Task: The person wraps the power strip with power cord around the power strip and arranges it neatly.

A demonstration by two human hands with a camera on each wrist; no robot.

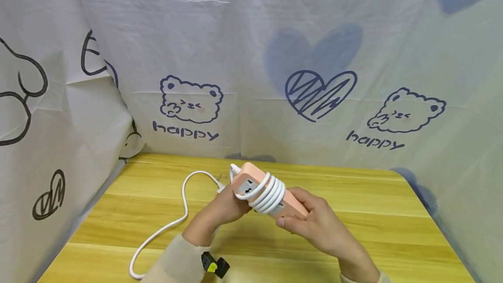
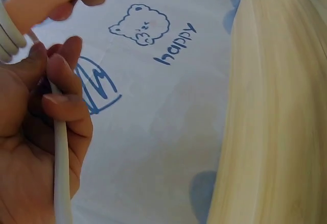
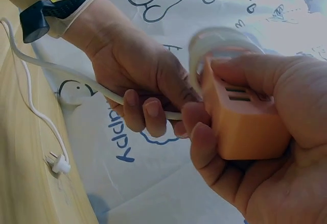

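Note:
A pink power strip (image 1: 249,173) is held up above the table at a slant, with several turns of its white cord (image 1: 271,195) wound around its middle. My right hand (image 1: 320,222) grips the strip's lower right end, thumb on the near side. In the right wrist view, that end shows slots (image 3: 238,94). My left hand (image 1: 228,206) is at the strip's other end, partly hidden behind it in the head view. Its curled fingers hold the cord (image 2: 61,173), as the left wrist view shows. The loose cord length loops across the table to a white plug (image 3: 60,165).
The wooden table (image 1: 377,213) has yellow grain. A white cloth (image 1: 251,56) printed with bears and hearts hangs behind it and along the sides. A black wrist device (image 1: 214,265) with a yellow label sits on the left sleeve.

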